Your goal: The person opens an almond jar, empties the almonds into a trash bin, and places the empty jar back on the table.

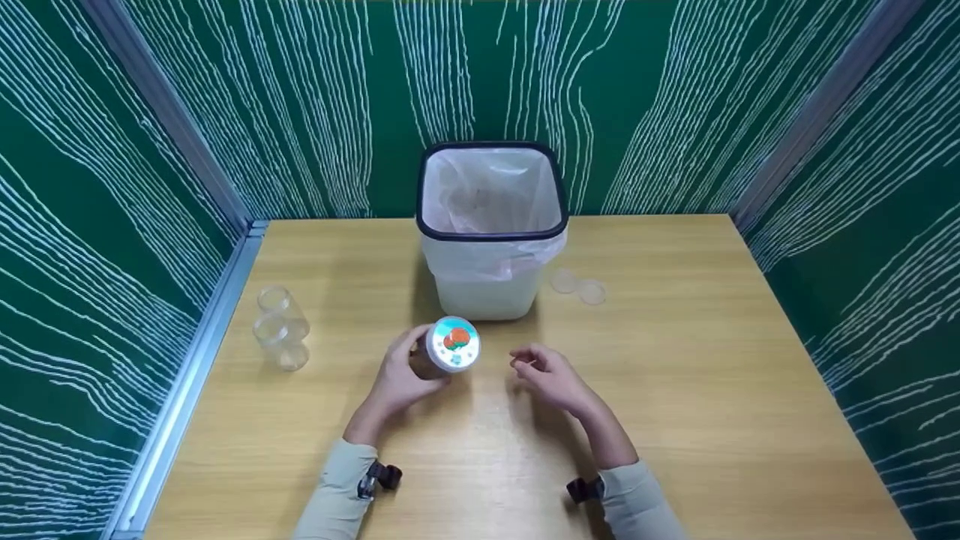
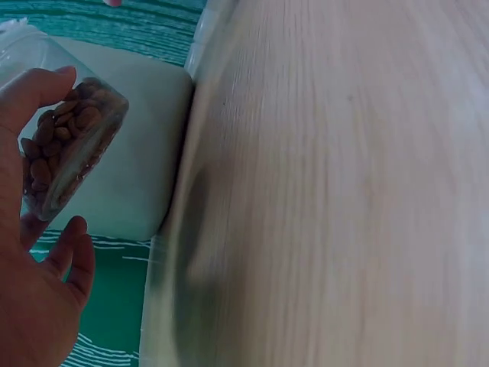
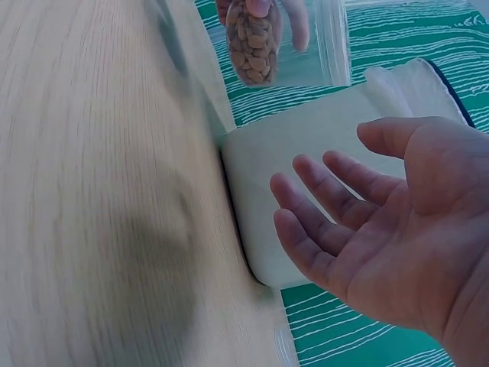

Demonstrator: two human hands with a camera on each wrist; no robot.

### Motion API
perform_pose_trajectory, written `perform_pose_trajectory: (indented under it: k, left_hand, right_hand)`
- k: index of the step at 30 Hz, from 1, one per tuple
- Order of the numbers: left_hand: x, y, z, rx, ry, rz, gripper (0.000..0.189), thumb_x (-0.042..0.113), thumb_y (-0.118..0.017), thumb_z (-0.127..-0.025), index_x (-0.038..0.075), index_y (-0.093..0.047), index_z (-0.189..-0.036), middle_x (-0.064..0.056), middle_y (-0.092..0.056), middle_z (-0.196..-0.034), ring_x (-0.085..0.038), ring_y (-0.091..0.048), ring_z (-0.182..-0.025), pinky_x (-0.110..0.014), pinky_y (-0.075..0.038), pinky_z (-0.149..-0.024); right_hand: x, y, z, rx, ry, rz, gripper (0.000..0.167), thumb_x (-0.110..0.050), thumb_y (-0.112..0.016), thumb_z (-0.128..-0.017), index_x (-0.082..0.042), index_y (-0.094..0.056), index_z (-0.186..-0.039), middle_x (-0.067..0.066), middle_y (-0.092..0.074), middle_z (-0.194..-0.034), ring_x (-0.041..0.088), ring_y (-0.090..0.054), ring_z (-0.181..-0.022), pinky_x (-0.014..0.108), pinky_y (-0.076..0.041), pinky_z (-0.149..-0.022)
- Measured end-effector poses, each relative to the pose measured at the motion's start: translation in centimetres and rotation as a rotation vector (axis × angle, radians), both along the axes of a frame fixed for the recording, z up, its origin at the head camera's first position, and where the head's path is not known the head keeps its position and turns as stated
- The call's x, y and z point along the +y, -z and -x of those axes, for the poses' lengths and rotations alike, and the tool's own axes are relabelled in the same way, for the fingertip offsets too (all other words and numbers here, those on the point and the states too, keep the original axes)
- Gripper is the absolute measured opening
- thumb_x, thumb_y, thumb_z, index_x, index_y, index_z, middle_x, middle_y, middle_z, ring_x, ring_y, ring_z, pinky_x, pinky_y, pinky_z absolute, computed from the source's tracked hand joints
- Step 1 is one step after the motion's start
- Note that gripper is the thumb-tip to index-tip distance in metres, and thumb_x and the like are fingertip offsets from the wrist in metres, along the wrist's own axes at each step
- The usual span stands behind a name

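Note:
My left hand grips a clear plastic jar by its side, in front of the bin. The jar's lid is on and carries a bright label with an orange-red picture. Brown almonds fill the bottom of the jar in the left wrist view, and the jar is tilted above the table. My right hand hovers to the right of the jar, apart from it. Its fingers are loosely bent, the palm holding nothing.
A pale bin with a black rim and a plastic liner stands at the table's back. Clear empty containers are at the left. Two clear round discs lie right of the bin. Green patterned walls enclose the wooden table.

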State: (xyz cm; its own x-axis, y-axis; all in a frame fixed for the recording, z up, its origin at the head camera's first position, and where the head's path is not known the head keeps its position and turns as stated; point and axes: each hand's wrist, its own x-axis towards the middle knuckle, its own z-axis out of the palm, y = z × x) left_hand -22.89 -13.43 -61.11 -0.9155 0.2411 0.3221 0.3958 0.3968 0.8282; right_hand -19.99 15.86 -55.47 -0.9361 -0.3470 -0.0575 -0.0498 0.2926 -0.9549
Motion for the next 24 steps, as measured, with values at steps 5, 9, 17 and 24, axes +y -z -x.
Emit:
perform_pose_trajectory:
  k: [5,9,17,24]
  left_hand:
    - [0.7,-0.4,-0.4,0.031,0.017,0.023,0.087,0.019,-0.092,-0.062,0.031,-0.048,-0.136,0.009,-0.051,-0.127,-0.016,-0.046,-0.119,-0.046,-0.038,-0.1]
    - [1.3,-1.3,-0.5,0.062,0.014,0.026,0.087,0.02,-0.093,-0.06,0.031,-0.049,-0.135,0.008,-0.05,-0.129,-0.016,-0.044,-0.121,-0.047,-0.039,-0.1]
    - [2.3,-1.7,-1.3,0.066,0.018,0.036,0.085,0.038,-0.09,-0.062,0.032,-0.048,-0.135,0.009,-0.047,-0.129,-0.014,-0.044,-0.12,-0.045,-0.041,-0.1]
    - [2.5,-1.3,-1.6,0.066,0.022,0.038,0.086,0.027,-0.092,-0.06,0.032,-0.048,-0.134,0.008,-0.047,-0.127,-0.016,-0.044,-0.119,-0.046,-0.041,-0.098]
  right_hand:
    - [-0.1,2.0,0.7,0.036,0.016,0.001,0.028,-0.011,-0.055,-0.099,0.006,-0.058,-0.121,0.021,-0.061,-0.111,0.034,-0.061,-0.099,0.048,-0.051,-0.086]
    - [-0.3,1.5,1.0,0.091,0.009,-0.007,0.026,-0.013,-0.056,-0.098,0.003,-0.06,-0.119,0.015,-0.064,-0.109,0.037,-0.06,-0.103,0.038,-0.052,-0.085]
    - [-0.3,0.5,0.8,0.153,0.041,-0.049,0.023,-0.014,-0.058,-0.098,-0.002,-0.062,-0.117,0.009,-0.066,-0.106,0.03,-0.063,-0.099,0.037,-0.051,-0.085]
    - [-0.3,0.0,0.6,0.184,0.039,-0.06,0.024,-0.014,-0.059,-0.097,-0.002,-0.062,-0.117,0.013,-0.066,-0.108,0.027,-0.062,-0.098,0.041,-0.051,-0.085]
